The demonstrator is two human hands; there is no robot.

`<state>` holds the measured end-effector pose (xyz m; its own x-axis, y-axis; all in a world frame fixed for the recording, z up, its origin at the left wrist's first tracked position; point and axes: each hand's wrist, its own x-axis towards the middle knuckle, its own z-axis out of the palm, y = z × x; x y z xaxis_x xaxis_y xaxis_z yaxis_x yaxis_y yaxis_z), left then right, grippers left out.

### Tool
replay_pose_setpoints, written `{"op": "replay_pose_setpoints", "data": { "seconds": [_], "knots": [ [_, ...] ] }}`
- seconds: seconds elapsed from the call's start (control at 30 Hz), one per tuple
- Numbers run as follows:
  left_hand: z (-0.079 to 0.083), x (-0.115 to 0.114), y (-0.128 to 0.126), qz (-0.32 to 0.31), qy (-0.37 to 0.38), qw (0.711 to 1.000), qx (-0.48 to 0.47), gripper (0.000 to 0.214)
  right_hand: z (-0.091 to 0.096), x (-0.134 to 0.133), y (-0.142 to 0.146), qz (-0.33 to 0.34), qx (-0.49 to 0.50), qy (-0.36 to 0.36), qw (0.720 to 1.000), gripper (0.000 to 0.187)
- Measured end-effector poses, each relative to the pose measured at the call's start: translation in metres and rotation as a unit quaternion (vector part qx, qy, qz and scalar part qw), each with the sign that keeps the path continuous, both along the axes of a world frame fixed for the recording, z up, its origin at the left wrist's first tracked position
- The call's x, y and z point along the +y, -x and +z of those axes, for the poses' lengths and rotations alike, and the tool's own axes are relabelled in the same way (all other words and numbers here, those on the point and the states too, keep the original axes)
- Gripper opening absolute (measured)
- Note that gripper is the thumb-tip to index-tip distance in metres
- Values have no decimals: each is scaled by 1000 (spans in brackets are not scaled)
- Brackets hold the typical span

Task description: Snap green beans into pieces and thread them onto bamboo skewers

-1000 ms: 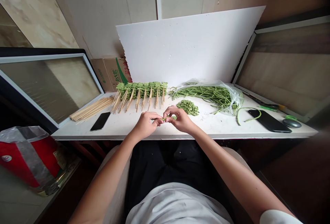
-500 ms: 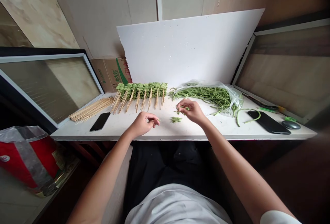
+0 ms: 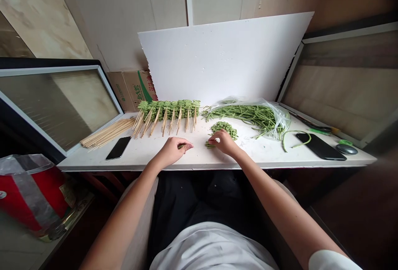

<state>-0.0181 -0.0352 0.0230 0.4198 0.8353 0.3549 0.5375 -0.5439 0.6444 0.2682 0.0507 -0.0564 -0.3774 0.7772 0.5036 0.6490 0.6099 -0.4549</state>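
My left hand point(image 3: 175, 150) is closed over the front of the white table, its fingers curled round a short green bean piece point(image 3: 180, 146). To the right, my right hand point(image 3: 225, 143) has its fingertips pinched together at a small row of cut bean pieces point(image 3: 209, 144) lying on the tabletop. Whatever is between those fingertips is too small to make out. Just behind this hand lies a heap of cut bean pieces point(image 3: 226, 128). Farther back, skewered bean pieces point(image 3: 174, 108) are stacked in a long row, their bamboo sticks pointing toward me.
Loose bamboo skewers point(image 3: 108, 132) and a phone point(image 3: 118, 148) lie at the left. Long green beans point(image 3: 248, 114) spill from a clear plastic bag point(image 3: 281, 116) at the back right. Another phone point(image 3: 321, 146) and a computer mouse point(image 3: 346, 149) are at the right. A white board point(image 3: 224, 58) stands behind.
My right hand has come from over the heap toward me and left, down to the small row, uncovering the heap. My left hand stays nearly in place, with the bean piece now showing.
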Motion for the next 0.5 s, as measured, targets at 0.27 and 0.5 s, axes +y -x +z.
{"op": "replay_pose_setpoints", "data": {
  "seconds": [0.27,0.5],
  "knots": [
    [-6,4,4,5,-51,998,21,35,18,-5,2,-11,86,-7,996,36],
    [-8,0,-1,-23,-58,998,14,44,69,-47,29,114,174,134,969,52]
  ]
}}
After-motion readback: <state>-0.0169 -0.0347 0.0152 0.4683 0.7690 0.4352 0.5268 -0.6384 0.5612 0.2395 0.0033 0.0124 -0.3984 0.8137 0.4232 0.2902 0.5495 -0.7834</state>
